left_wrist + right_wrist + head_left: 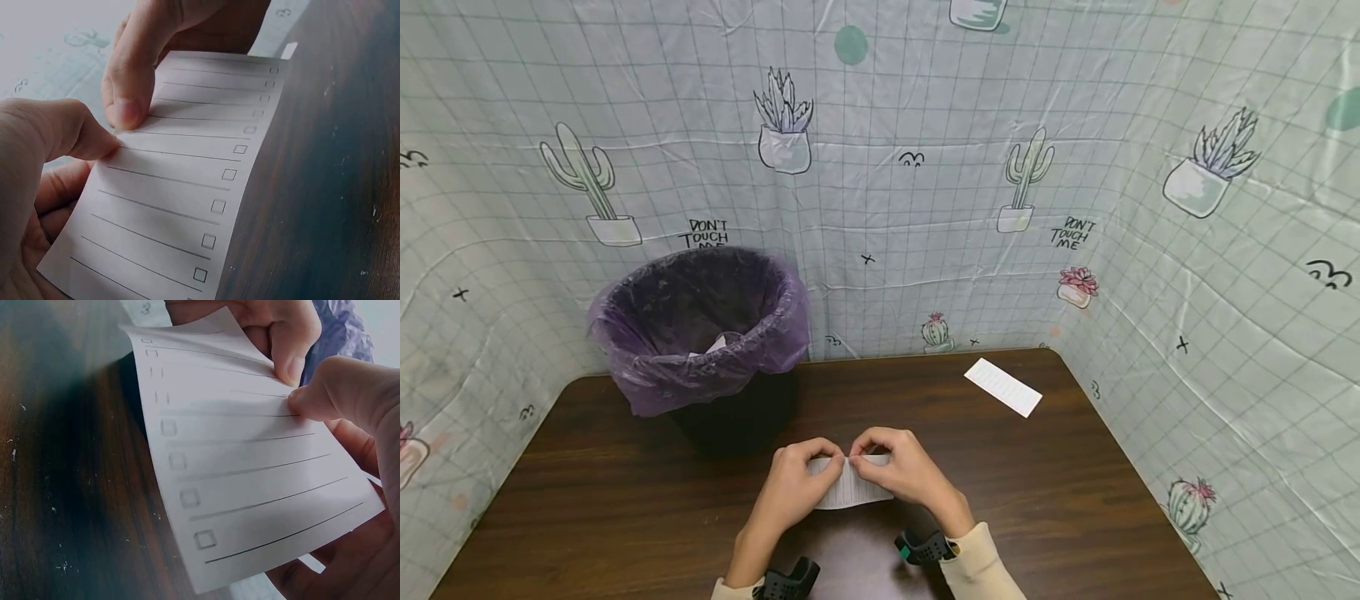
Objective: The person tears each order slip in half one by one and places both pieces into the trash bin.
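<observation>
Both hands pinch one long edge of a white paper checklist (850, 492), printed with ruled lines and small square boxes. My left hand (801, 481) has its thumb on the printed face and its fingers behind the sheet. Close beside it, my right hand (904, 471) pinches the same edge, the two thumb tips almost meeting near the middle. In the left wrist view the paper (169, 187) looks whole and gently curved. The right wrist view shows the sheet (250, 487) bending, with its lower long edge over the brown table.
A black bin with a purple liner (700, 383) stands at the back left, a scrap of white paper (718, 344) inside it. Another lined white paper strip (1003, 387) lies at the table's back right. A patterned curtain (880, 208) surrounds the wooden table (1060, 492).
</observation>
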The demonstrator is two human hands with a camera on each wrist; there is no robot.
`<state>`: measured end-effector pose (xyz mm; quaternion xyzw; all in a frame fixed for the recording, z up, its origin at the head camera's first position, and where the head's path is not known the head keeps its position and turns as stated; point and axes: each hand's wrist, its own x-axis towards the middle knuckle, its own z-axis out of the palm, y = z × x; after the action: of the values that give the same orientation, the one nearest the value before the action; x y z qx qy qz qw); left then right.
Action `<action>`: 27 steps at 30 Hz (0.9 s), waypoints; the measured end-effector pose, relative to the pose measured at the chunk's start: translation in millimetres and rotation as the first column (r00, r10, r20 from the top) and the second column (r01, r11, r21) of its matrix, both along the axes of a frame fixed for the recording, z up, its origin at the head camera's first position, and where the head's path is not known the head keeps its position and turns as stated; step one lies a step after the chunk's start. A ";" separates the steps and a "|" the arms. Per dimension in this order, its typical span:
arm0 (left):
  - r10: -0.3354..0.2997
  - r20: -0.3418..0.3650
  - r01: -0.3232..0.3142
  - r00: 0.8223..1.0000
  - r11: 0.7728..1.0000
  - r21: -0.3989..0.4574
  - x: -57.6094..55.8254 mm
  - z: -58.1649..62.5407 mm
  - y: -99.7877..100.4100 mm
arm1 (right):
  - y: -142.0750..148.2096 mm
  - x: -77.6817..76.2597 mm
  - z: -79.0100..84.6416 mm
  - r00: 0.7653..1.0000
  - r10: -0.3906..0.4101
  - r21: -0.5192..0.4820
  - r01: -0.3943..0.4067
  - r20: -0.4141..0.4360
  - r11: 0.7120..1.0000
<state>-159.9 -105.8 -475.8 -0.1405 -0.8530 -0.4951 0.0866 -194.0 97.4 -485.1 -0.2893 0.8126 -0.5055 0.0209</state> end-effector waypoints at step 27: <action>0.117 -0.038 -0.117 0.992 0.993 -0.005 -1.5 6.1 -16.4 | 11.4 -7.3 -0.2 0.974 -0.172 -0.053 0.166 -0.145 0.985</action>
<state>-161.4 -122.2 -469.7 -0.1000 -0.8597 -0.4835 0.1310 -201.3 108.7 -485.3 -0.2565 0.8232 -0.4986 -0.0890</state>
